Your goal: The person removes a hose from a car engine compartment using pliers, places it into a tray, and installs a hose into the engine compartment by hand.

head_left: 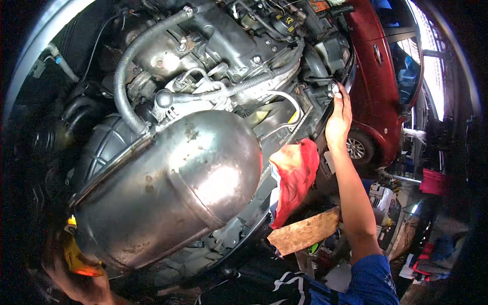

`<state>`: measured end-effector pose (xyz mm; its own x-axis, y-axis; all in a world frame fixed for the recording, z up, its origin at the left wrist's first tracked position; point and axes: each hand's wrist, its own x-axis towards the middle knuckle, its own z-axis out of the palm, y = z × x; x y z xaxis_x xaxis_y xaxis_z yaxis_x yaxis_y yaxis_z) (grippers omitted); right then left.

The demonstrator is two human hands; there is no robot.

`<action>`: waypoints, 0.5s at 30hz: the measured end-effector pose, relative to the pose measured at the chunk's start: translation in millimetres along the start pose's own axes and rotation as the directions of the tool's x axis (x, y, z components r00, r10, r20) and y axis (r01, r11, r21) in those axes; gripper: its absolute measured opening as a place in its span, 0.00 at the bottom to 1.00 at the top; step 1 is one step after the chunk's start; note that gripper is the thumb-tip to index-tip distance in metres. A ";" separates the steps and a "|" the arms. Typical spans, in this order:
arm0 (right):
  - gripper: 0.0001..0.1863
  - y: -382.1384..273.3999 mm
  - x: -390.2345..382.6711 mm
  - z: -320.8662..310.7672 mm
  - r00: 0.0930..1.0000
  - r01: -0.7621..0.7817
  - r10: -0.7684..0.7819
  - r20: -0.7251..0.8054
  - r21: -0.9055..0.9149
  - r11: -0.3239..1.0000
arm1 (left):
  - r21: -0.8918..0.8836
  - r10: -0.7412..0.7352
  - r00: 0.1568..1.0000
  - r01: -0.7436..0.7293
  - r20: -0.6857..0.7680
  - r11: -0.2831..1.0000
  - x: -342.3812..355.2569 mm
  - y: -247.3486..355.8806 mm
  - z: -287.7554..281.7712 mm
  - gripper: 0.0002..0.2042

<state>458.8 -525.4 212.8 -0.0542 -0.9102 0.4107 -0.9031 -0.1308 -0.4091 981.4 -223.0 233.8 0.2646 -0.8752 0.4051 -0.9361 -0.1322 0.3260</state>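
A large bare-metal tank (152, 193) with a rounded end lies slantwise over the front of an open engine bay. At its lower left end, my left hand (84, 284) is in shadow, curled around a yellow-orange object (81, 260) whose kind I cannot make out. My right arm stretches forward along the right side of the bay. The fingers of my right hand (338, 119) close on a small silvery part (333, 90) at the bay's edge. A red cloth (297, 178) hangs between the tank and my right forearm.
A thick grey hose (124, 76) arches over the engine (223, 38) to the tank's far side. A wooden board (305, 233) lies below the cloth. A dark red car (373, 71) stands close on the right. Cluttered items surround its front wheel (358, 147).
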 end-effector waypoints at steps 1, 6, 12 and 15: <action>0.20 0.2 0.1 0.4 1.000 0.013 -0.013 -0.010 0.024 1.000 | -0.060 -0.037 0.999 0.035 -0.023 0.998 -0.2 0.6 1.3 0.20; 0.20 -3.4 0.6 1.3 0.999 0.036 -0.036 -0.015 0.018 0.999 | 0.248 0.075 0.989 -0.105 0.126 0.963 10.4 -1.0 5.9 0.21; 0.21 -14.9 0.0 0.8 1.000 0.000 0.001 -0.002 0.014 1.000 | 0.186 0.457 0.887 -0.438 -0.070 0.880 35.7 -11.5 10.6 0.33; 0.21 -19.6 0.5 1.2 1.000 -0.009 0.008 0.012 0.031 0.999 | 0.143 0.490 0.870 -0.479 -0.059 0.866 36.6 -12.9 14.2 0.33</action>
<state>477.0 -523.7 220.0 -0.0563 -0.9160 0.3973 -0.8887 -0.1353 -0.4380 999.9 -259.9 232.3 -0.2153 -0.7985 0.5622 -0.9707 0.2381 -0.0336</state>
